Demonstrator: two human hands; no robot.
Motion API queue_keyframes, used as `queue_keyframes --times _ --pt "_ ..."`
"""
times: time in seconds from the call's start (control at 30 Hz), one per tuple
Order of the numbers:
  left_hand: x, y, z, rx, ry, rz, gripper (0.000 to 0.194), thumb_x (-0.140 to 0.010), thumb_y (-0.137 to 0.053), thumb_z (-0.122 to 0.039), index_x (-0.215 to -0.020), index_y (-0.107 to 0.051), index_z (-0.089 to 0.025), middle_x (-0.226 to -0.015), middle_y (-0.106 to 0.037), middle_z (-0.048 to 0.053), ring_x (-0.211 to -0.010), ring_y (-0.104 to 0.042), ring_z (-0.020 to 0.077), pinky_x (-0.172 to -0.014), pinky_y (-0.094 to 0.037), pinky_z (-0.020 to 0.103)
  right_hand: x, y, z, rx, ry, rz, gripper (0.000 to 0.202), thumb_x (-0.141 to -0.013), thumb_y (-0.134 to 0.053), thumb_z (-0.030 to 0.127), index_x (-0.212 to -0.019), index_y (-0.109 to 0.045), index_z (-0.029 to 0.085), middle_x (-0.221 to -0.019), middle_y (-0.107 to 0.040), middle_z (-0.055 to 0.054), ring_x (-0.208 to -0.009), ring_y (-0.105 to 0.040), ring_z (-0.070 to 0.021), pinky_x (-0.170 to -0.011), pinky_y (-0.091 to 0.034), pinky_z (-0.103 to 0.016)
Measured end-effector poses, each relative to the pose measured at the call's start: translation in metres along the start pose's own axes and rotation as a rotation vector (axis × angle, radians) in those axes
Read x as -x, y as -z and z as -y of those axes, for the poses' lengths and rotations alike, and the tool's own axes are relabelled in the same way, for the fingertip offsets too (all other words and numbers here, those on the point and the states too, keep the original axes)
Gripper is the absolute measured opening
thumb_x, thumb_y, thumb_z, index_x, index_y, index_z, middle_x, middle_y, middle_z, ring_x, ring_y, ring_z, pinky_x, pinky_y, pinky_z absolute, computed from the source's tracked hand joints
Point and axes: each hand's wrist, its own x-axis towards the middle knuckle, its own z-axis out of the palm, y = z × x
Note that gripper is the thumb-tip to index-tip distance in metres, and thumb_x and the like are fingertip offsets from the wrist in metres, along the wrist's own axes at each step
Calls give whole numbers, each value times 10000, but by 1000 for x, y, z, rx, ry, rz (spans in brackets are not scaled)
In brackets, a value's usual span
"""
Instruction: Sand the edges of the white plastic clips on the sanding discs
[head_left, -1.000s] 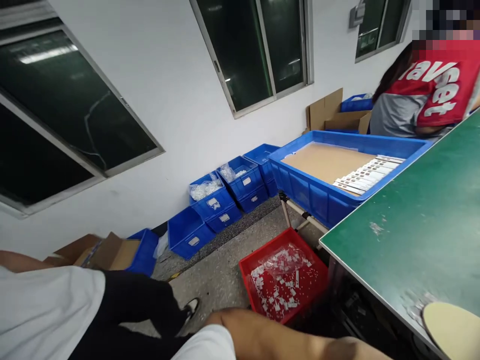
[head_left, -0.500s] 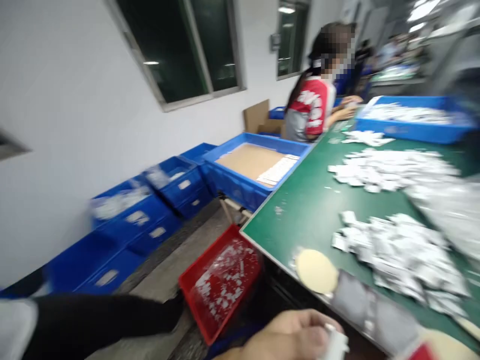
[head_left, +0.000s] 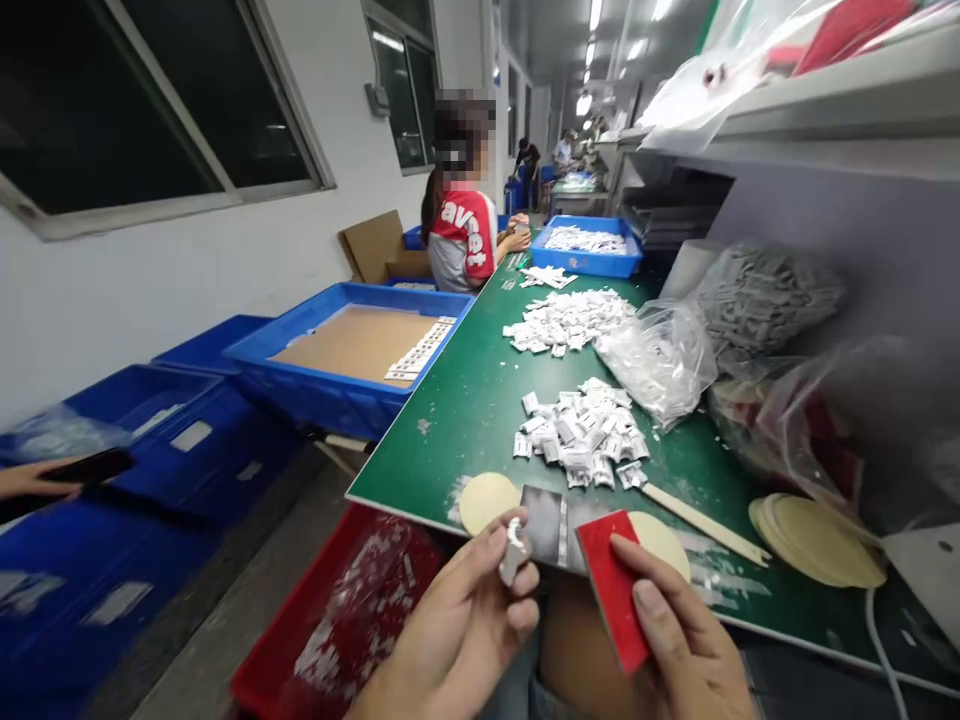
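Observation:
My left hand pinches a small white plastic piece between thumb and forefinger, just in front of the table edge. To its right, my right hand grips a flat red rectangular pad, tilted, with its upper corner over a cream disc. Another cream disc lies at the edge beyond my left hand. Between the discs is a grey pad. Beyond them a heap of small white pieces rests on the green table.
A second white heap and plastic bags lie farther back. A wooden stick is at right. Blue bins stand left, a red bin below. A person sits ahead; another hand holds a dark object at far left.
The view has swung right. My left hand has come up with the white piece in it, and my right hand with the red pad is now in full view.

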Motion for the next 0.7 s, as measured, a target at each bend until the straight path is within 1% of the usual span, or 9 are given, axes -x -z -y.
queue_keyframes --times 0.17,0.27,0.33,0.43,0.5,0.57,0.6,0.63,0.7 --pt "22 -4 5 99 64 92 350 -715 -878 -195 -1004 -698 -114 -755 -555 -13 -636 -497 56 -539 -371 143 7 1 0 -213 -127 104 286 -800 -777 446 -1042 -796 296 -1071 -775 -70 -946 -734 -198 -770 -581 -206" --pt "35 -2 4 83 49 153 275 -752 -851 -195 -964 -694 -116 -752 -548 -15 -637 -500 52 -545 -359 144 15 -5 7 -273 -168 176 273 -814 -769 423 -1055 -791 296 -983 -778 -71 -823 -735 -167 -700 -582 -194" --pt "40 1 4 66 38 185 228 -775 -832 -189 -938 -689 -118 -744 -538 -18 -633 -495 48 -545 -345 144 21 -9 13 -274 -172 219 278 -816 -765 424 -1056 -791 286 -960 -777 -80 -756 -728 -165 -650 -584 -204" --pt "43 3 2 26 16 218 196 -798 -814 -201 -917 -681 -120 -740 -534 -17 -636 -491 46 -550 -335 145 27 -12 24 -223 -151 261 306 -815 -755 465 -1060 -790 286 -1016 -779 -91 -800 -739 -188 -687 -591 -236" --pt "44 3 2 -24 -2 225 204 -799 -817 -225 -899 -677 -116 -735 -543 -13 -628 -486 46 -546 -332 149 28 -12 33 -109 -150 406 338 -805 -747 516 -1050 -792 288 -1023 -782 -75 -879 -743 -210 -742 -582 -253" --pt "45 3 2 -51 -30 211 238 -769 -843 -236 -890 -675 -117 -716 -546 -20 -609 -476 41 -533 -326 148 27 -9 42 22 -155 592 387 -782 -731 584 -1010 -800 279 -975 -785 -49 -906 -743 -226 -744 -572 -263" --pt "46 3 2 -57 -45 196 259 -748 -860 -240 -884 -673 -121 -703 -542 -27 -595 -469 38 -522 -321 148 27 -8 46 73 -155 658 408 -773 -723 604 -998 -800 273 -958 -784 -43 -904 -743 -230 -733 -570 -266" --pt "46 4 2 -64 -56 174 280 -728 -875 -245 -880 -670 -128 -697 -543 -33 -591 -471 37 -517 -321 149 26 -7 50 104 -149 688 415 -772 -718 609 -998 -799 271 -955 -783 -41 -901 -742 -229 -724 -569 -267" --pt "44 7 -1 -114 -63 126 320 -710 -887 -278 -895 -664 -145 -702 -560 -35 -597 -492 44 -523 -342 154 25 -7 54 132 -127 681 372 -793 -733 557 -1029 -788 274 -1006 -776 -40 -924 -734 -223 -742 -568 -265"
